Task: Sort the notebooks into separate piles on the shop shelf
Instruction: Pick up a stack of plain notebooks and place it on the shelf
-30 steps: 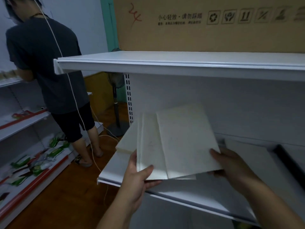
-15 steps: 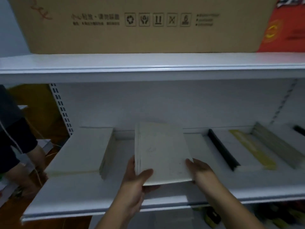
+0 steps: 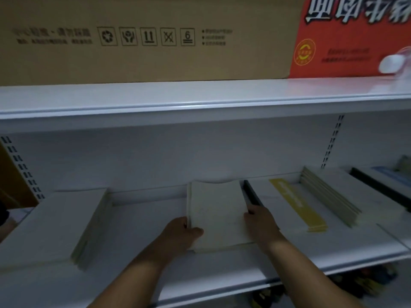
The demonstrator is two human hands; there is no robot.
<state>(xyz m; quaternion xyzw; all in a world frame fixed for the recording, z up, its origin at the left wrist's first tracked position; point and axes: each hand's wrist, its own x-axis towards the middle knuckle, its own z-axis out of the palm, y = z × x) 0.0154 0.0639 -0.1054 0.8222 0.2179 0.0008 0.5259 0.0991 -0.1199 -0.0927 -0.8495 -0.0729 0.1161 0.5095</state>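
A small stack of pale cream notebooks (image 3: 216, 210) lies on the white shop shelf (image 3: 142, 221), near its middle. My left hand (image 3: 181, 233) grips the stack's near-left corner, thumb on the top cover. My right hand (image 3: 259, 221) holds the stack's right edge, fingers curled against it. Left of it lies a larger pile of white notebooks (image 3: 60, 223). Right of the stack sits a pile with a black spine and a yellow stripe (image 3: 293, 203), then a pile of beige notebooks (image 3: 333, 194) beside it.
An upper shelf (image 3: 200, 96) overhangs the working shelf and carries a long brown carton (image 3: 144, 36) and a red carton (image 3: 355, 36). More piles (image 3: 387, 181) lie at the far right. Dim goods show below the shelf's front edge.
The stack, fanned out and held in the air a second ago, is squared up and now lies low on the shelf, further right beside the black-spined pile. My view swung right; the other person left view.
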